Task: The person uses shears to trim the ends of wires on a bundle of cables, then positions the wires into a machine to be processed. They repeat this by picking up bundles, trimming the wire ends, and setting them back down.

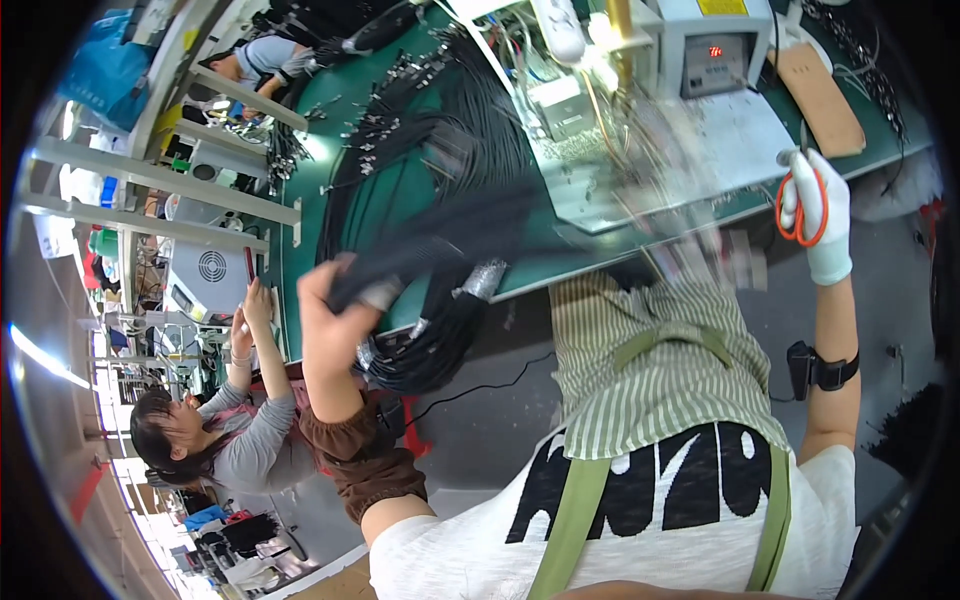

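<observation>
My left hand (330, 305) is closed around a thick bundle of black cables (440, 250) at the near edge of the green workbench (400, 190); the bundle's silver-tipped ends (480, 282) hang over the edge and part of it is motion-blurred. My right hand (818, 205), in a white glove, grips orange-handled scissors (800, 205) above the bench's right end. A black band sits on my right wrist (825, 368).
Many more black cables (400, 110) lie spread over the bench. A grey box with a red display (712, 55) and a brown pad (820, 95) stand at the back right. Another person (230, 430) sits at the left beside metal shelving (160, 180).
</observation>
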`<state>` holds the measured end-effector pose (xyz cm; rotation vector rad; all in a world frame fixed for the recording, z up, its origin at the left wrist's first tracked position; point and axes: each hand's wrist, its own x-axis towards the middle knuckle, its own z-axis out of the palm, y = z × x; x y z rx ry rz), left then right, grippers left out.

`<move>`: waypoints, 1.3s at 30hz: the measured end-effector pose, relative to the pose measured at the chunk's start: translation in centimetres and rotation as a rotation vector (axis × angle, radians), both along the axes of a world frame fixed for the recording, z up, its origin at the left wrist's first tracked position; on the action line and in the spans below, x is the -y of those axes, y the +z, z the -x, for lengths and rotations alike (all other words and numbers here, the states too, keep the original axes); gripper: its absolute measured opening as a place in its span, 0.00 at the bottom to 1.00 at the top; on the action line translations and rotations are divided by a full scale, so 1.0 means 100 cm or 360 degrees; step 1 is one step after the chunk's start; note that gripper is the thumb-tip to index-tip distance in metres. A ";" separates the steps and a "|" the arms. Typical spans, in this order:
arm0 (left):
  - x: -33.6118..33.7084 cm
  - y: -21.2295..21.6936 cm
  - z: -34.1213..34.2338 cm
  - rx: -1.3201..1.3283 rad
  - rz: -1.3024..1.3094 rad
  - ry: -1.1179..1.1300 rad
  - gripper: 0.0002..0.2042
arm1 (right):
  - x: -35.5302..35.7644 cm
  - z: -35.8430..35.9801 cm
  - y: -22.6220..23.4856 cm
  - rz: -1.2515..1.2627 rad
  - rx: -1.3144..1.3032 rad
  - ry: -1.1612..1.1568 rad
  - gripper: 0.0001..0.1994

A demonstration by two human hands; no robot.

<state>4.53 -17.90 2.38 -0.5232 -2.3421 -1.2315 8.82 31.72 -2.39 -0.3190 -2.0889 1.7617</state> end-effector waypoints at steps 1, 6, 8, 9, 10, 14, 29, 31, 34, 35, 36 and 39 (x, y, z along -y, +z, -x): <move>-0.003 0.012 0.013 0.0283 -0.0333 -0.0044 0.09 | -0.002 0.003 -0.009 -0.0027 0.0027 -0.0043 0.14; -0.023 -0.036 0.147 0.0421 -0.1257 -0.0034 0.08 | -0.047 0.061 -0.087 -0.0096 -0.0034 -0.0092 0.14; -0.018 -0.042 0.198 0.0373 -0.1355 0.0169 0.11 | -0.052 0.069 -0.104 -0.0077 -0.0042 -0.0094 0.13; -0.007 -0.042 0.228 0.0389 -0.1280 0.0116 0.12 | -0.053 0.076 -0.112 -0.0120 -0.0084 -0.0123 0.13; -0.003 -0.042 0.257 0.0424 -0.1208 0.0064 0.13 | -0.056 0.081 -0.118 -0.0169 -0.0109 -0.0156 0.13; -0.040 -0.051 0.284 0.0773 -0.0604 0.0279 0.23 | -0.057 0.082 -0.109 -0.0219 -0.0155 -0.0214 0.13; -0.023 -0.124 0.079 0.0355 0.0849 0.0008 0.28 | -0.048 0.044 -0.069 -0.0299 -0.0054 -0.0219 0.14; -0.036 -0.108 0.079 0.0044 0.1351 0.0089 0.28 | -0.050 0.048 -0.065 -0.0342 -0.0144 -0.0192 0.14; -0.023 -0.078 0.098 0.0096 0.1781 0.0160 0.26 | -0.048 0.052 -0.072 -0.0420 -0.0157 -0.0200 0.14; -0.009 -0.061 0.105 0.0033 0.1822 0.0233 0.25 | -0.048 0.053 -0.075 -0.0453 -0.0160 -0.0211 0.14; 0.012 -0.041 0.111 -0.0027 0.1916 0.0337 0.25 | -0.048 0.050 -0.074 -0.0461 -0.0162 -0.0213 0.14; 0.013 -0.014 0.112 -0.0422 0.1999 0.0412 0.24 | -0.046 0.048 -0.069 -0.0449 -0.0086 -0.0239 0.14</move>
